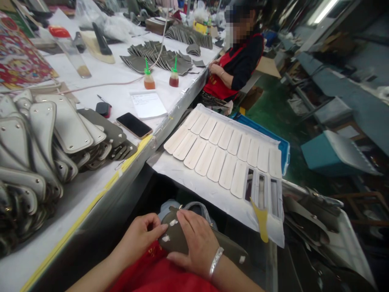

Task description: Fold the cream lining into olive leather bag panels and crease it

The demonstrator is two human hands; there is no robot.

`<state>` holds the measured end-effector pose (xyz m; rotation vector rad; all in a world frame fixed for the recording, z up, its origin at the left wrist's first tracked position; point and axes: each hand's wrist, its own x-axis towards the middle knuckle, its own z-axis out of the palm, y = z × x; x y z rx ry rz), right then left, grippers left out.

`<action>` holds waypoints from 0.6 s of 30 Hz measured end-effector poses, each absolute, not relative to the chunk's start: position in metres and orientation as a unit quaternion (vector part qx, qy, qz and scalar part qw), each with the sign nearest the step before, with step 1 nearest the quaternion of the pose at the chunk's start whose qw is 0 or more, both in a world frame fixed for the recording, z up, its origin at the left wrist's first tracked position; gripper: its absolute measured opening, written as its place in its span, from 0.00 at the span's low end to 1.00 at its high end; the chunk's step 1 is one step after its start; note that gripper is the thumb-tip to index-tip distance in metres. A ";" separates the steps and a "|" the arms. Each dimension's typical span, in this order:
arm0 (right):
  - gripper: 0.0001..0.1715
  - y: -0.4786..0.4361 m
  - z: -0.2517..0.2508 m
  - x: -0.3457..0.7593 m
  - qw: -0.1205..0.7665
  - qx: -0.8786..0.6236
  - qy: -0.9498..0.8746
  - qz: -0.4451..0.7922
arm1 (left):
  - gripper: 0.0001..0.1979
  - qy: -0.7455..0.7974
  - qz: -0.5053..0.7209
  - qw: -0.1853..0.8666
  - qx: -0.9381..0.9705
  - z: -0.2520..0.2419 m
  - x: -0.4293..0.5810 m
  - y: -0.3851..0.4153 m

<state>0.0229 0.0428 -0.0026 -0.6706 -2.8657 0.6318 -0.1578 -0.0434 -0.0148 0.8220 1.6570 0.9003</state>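
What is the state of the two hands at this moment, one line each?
Left hand: fingers curled, thumb at edge of dark panel; whether it pinches cannot be told.
Right hand: holding the same panel, fingers across it.

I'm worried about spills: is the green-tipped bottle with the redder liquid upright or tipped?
Upright: the bottle stands on its base on the white table, its green nozzle pointing up.
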 end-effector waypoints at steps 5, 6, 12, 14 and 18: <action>0.51 0.044 -0.005 0.022 0.058 -0.212 -0.954 0.202 | 0.16 0.694 0.358 0.509 0.361 -0.011 -0.160 -0.041; 0.50 0.044 -0.006 0.022 0.059 -0.214 -0.954 0.201 | 0.15 0.698 0.348 0.505 0.370 -0.010 -0.161 -0.039; 0.51 0.043 -0.008 0.021 0.066 -0.215 -0.953 0.202 | 0.12 0.691 0.309 0.495 0.427 -0.005 -0.169 -0.033; 0.51 0.043 -0.007 0.020 0.065 -0.214 -0.953 0.204 | 0.10 0.688 0.314 0.490 0.434 -0.005 -0.171 -0.033; 0.51 0.043 -0.005 0.020 0.060 -0.215 -0.954 0.199 | 0.08 0.682 0.331 0.476 0.446 -0.008 -0.171 -0.036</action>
